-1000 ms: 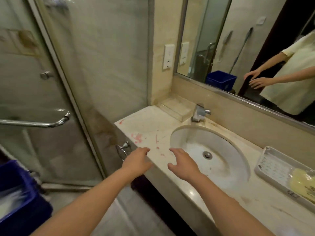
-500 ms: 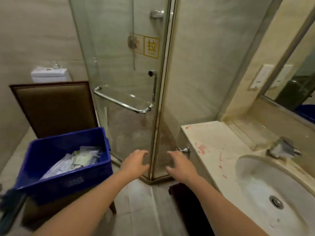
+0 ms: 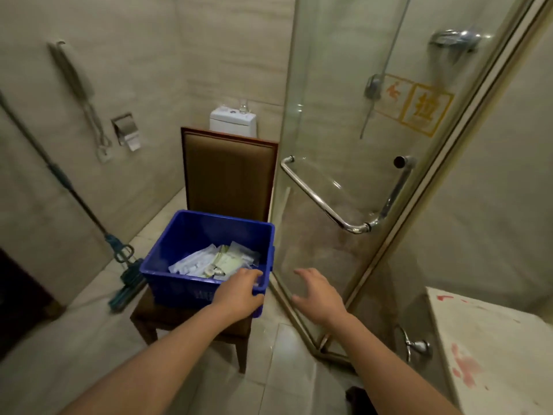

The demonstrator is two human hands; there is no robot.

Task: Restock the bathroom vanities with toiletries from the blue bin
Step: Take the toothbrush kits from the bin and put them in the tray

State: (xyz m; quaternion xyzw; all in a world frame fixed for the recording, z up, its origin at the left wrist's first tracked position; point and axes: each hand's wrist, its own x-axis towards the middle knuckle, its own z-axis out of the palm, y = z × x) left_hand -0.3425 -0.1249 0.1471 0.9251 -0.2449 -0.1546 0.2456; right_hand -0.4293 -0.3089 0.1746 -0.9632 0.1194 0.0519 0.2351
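The blue bin [image 3: 185, 235] stands on the seat of a wooden chair [image 3: 229, 172] in front of me. Inside lie several packaged toiletries [image 3: 215, 260], white and pale green sachets. My left hand [image 3: 241, 290] reaches over the bin's near right corner, fingers relaxed, holding nothing. My right hand [image 3: 318, 292] hovers to the right of the bin, in front of the shower glass, fingers spread and empty. A corner of the vanity counter [image 3: 490, 348], stained with red marks, shows at the lower right.
The glass shower enclosure [image 3: 344, 145] with a chrome handle [image 3: 359, 226] fills the right. A mop [image 3: 125, 283] leans on the left wall beside the chair. A toilet tank [image 3: 233, 121] sits behind the chair. A dark door edge [image 3: 18, 298] is at the far left.
My view swung left from the sink to the bin. Both hands moved with it; the left hand now sits over the bin's near corner.
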